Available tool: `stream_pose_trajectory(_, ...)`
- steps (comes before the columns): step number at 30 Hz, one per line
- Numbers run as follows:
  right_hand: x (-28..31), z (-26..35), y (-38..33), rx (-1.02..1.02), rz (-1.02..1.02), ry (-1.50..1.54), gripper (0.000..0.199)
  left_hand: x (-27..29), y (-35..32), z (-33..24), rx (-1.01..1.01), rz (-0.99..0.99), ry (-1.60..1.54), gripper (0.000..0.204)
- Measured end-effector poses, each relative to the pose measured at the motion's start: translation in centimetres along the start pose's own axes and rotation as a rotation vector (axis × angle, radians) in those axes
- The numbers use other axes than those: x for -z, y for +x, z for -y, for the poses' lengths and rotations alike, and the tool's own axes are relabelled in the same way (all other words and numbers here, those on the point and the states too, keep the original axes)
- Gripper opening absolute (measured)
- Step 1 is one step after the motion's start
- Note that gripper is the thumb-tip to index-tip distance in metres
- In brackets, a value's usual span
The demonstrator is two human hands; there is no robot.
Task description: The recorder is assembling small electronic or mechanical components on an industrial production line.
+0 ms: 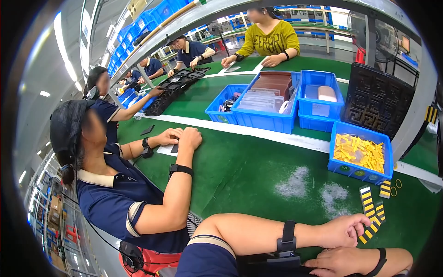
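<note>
Left forearm (263,233) closest, running rightward along the near edge of the bench (240,173) from a navy sleeve (205,256) with cream trim; black strapped device (286,244) by the wrist. Left hand (344,231) turned partly on its side, fingers curled inward; cannot tell whether they pinch anything. Right hand (339,262) just below, back up, fingers pointing left, black band (382,262) at that wrist; underside hidden, grip cannot be told.

Yellow-and-black striped strips (367,201) at the left fingertips, toward the bench's near right corner: flat, narrow, straight-sided; contact unclear. Thin yellow rubber bands (396,186) just beyond.

Forward room bounded by a blue plastic bin (360,173) of small yellow pieces (353,151), set by the white strip (286,138) along the far edge. Leftward, smooth green runs past powdery white patches (294,183) to a co-worker's hands (189,138).
</note>
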State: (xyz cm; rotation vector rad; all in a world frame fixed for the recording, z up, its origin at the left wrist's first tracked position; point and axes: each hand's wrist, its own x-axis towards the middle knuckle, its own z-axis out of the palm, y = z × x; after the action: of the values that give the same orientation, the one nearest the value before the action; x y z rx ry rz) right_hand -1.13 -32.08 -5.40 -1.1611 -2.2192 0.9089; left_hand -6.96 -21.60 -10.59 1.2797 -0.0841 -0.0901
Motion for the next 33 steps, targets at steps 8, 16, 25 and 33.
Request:
stream_pose_trajectory(8,0.0,0.0,-0.2,-0.023,0.007,0.004,0.024,0.0,0.1,-0.5,0.016,0.015,0.032,0.052)
stream_pose_trajectory(16,1.4,2.4,0.7,0.123,-0.063,0.245,0.020,0.0,0.2,0.7,-0.054,-0.038,-0.026,0.056)
stream_pose_trajectory(25,8.0,8.7,2.0,0.532,-0.503,0.453,0.013,0.4,0.2,-0.2,0.031,0.036,-0.031,0.056)
stream_pose_trajectory(33,3.5,8.7,5.2,0.958,-0.968,0.578,0.016,0.4,-0.3,-0.8,0.089,0.012,-0.041,0.054)
